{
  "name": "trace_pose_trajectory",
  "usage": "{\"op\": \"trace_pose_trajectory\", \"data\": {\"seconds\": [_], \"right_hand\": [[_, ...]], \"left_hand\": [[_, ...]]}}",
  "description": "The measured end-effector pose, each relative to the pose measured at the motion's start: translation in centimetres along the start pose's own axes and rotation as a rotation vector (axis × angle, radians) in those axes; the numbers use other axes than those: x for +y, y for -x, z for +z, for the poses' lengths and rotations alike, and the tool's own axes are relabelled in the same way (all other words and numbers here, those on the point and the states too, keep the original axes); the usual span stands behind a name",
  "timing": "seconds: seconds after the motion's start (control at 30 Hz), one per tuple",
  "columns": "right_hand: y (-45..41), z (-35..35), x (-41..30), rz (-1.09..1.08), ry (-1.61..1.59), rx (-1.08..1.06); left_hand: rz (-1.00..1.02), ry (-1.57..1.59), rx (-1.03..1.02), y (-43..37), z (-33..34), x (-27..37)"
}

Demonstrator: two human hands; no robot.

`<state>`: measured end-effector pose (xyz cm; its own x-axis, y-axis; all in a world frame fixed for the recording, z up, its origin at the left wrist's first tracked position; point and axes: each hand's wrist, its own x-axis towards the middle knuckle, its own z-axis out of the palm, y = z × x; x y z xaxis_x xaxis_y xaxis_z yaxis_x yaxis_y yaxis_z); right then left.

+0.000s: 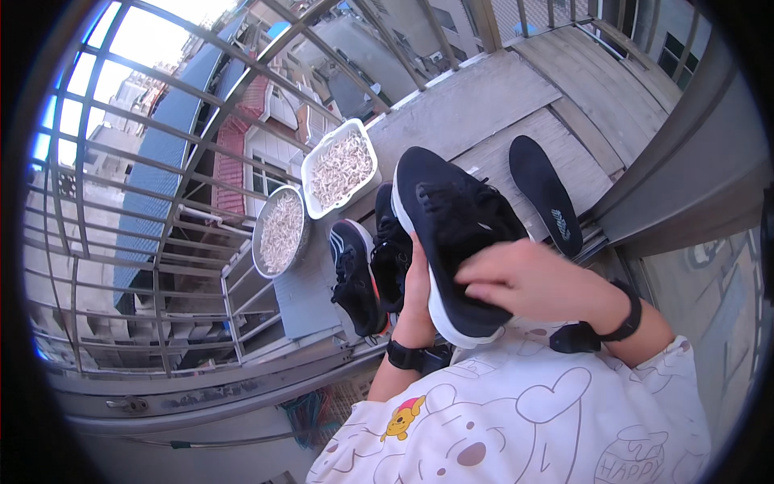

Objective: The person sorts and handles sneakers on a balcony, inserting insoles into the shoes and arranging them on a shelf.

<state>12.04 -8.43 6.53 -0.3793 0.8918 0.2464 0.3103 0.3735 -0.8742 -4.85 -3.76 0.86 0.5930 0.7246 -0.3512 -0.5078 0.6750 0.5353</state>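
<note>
A black sneaker with a white sole is held up before me, toe pointing away and heel towards my shirt. My left hand grips it along its left side, by the sole. My right hand is at the shoe's opening, its fingertips near the collar and somewhat blurred; whether they pinch anything cannot be seen. To the right lies a black insole with a pale print at its heel. On the left stand a black sneaker with white stripes and another black shoe, partly hidden by the held one.
A white plastic basket and a round metal bowl, both filled with small pale dried pieces, stand beyond the shoes. Metal window bars enclose the ledge of boards. A sliding window track runs along the near side.
</note>
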Motion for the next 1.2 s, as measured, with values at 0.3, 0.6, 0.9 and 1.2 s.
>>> {"op": "trace_pose_trajectory", "data": {"seconds": [0.3, 0.6, 0.9, 1.2], "right_hand": [[0.6, -1.6, -2.7, 0.25, 0.179, 0.375], [0.1, -0.4, 0.2, 0.353, 0.097, 0.385], [0.5, 0.3, 1.4, 0.383, 0.052, 0.462], [-1.6, 5.2, 4.7, 0.238, 0.314, 0.49]], "left_hand": [[-0.146, 0.257, -0.212, 0.6, 1.4, -0.4], [0.156, -0.117, -0.15, 1.5, 2.5, -0.3], [0.347, -0.301, 0.217, 0.4, 0.9, 0.3], [0.456, -1.838, 0.172, 1.3, 1.6, 0.4]]}}
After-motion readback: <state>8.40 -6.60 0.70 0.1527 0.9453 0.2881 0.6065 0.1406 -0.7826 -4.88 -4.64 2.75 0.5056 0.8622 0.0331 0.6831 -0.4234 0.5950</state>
